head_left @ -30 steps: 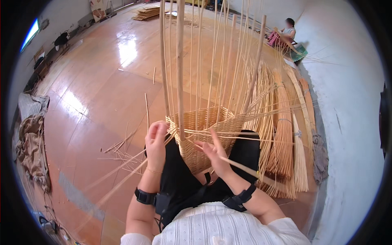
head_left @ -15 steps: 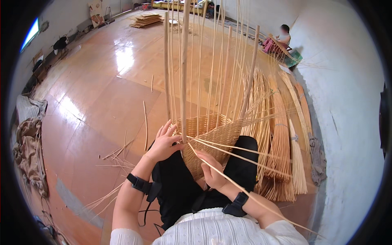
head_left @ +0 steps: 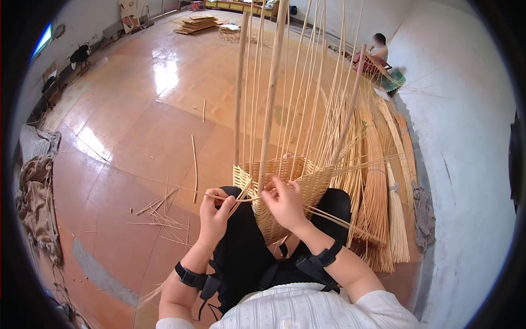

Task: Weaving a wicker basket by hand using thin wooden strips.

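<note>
A partly woven wicker basket (head_left: 296,205) rests between my knees, tall upright stakes rising from its rim. At its near corner stands a thick wooden post (head_left: 272,98). My left hand (head_left: 213,218), left of that corner, is closed in a pinch on thin wicker rods (head_left: 240,199), which run to the basket's corner. Bent over the rim beside the post, my right hand (head_left: 285,204) grips the basket, with thumb and fingers close to the weave; its exact contact is partly hidden. More loose rods (head_left: 331,219) stick out to the right beneath my right hand.
Bundles of wicker rods (head_left: 375,192) lie to the right along the white wall (head_left: 466,164). Loose offcuts (head_left: 159,204) are scattered on the floor at left. Another person (head_left: 377,54) sits at the far right. A stack of flat woven panels (head_left: 196,24) lies far back.
My right hand has moved up onto the basket's corner. The left has shifted down and left of it, now pinching rods drawn to the left. Basket and stakes have tilted and shifted right.
</note>
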The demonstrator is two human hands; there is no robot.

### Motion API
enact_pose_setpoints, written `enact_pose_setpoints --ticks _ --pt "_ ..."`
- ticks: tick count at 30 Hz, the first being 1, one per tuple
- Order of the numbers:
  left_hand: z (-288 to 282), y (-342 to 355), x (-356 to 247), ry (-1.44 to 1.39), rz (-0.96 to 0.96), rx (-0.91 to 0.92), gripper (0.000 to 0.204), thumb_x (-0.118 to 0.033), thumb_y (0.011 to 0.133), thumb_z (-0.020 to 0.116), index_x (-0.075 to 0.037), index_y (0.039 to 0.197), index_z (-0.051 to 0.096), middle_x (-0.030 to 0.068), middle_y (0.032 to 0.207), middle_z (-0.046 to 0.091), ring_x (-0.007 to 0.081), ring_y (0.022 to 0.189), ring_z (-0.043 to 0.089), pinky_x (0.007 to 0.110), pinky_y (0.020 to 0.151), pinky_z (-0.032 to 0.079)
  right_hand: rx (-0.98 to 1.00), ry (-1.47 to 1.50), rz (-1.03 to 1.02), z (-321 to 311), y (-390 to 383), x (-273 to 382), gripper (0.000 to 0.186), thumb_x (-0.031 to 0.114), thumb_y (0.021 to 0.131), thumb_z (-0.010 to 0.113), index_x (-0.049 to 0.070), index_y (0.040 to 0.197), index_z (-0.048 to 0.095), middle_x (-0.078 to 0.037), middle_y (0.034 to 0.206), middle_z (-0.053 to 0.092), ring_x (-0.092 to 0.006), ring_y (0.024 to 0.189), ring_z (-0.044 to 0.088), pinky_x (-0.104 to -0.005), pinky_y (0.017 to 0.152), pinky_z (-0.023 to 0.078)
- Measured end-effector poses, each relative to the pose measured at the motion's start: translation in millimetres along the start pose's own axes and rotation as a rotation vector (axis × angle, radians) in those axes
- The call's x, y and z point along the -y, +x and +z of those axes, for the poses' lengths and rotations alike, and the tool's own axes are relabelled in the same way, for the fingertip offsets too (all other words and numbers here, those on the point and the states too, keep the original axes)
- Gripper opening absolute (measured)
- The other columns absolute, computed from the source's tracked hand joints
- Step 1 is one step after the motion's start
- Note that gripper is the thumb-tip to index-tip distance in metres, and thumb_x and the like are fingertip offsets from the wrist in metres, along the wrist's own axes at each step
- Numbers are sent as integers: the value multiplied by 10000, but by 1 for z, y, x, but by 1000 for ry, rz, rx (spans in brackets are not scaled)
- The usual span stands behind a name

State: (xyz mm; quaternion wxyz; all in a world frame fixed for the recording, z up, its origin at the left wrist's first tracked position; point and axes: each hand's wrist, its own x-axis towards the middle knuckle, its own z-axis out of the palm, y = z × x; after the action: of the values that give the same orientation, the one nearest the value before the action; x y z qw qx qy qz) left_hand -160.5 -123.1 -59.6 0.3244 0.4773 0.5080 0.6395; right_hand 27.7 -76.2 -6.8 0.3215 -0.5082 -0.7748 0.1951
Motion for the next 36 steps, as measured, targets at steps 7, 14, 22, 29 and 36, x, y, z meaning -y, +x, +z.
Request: enact_pose_setpoints --ticks 7,14,22,29,36 --pt "-7 56 16 -183 -584 107 207 -115 884 719 -38 945 537 -12 732 566 62 635 520 224 566 417 -45 -325 -32 30 13 -14 538 431 756 790 45 1050 559 -85 955 625 -285 970 560 -450 977 314" --pt "61 123 -32 538 -18 624 287 -55 818 709 43 1012 521 178 765 672 203 701 643 326 645 521 -253 -278 -113 47 16 -31 268 164 789 693 52 974 534 -109 858 547 -317 897 528 -458 862 341" --pt "71 127 -44 186 -365 955 405 -195 920 671 -27 1264 541 70 902 710 148 771 649 287 653 534 -281 -192 -173 45 11 -31 414 134 790 701 26 1148 523 -201 1211 540 -371 1110 516 -483 916 350" --pt "60 115 -54 208 -542 957 415 -319 992 560 -61 1309 487 74 939 717 73 638 624 207 437 438 -72 1195 251 -13 -4 -58 209 91 1019 512 64 1226 500 -143 1187 613 -129 950 630 -234 683 506" --pt "49 101 -35 285 -575 781 390 -383 1013 515 -32 1183 525 83 994 726 107 602 611 223 428 431 260 809 105 -17 -53 -98 328 152 1045 496 -31 1310 555 -159 1197 655 -213 1054 660 -331 979 496"
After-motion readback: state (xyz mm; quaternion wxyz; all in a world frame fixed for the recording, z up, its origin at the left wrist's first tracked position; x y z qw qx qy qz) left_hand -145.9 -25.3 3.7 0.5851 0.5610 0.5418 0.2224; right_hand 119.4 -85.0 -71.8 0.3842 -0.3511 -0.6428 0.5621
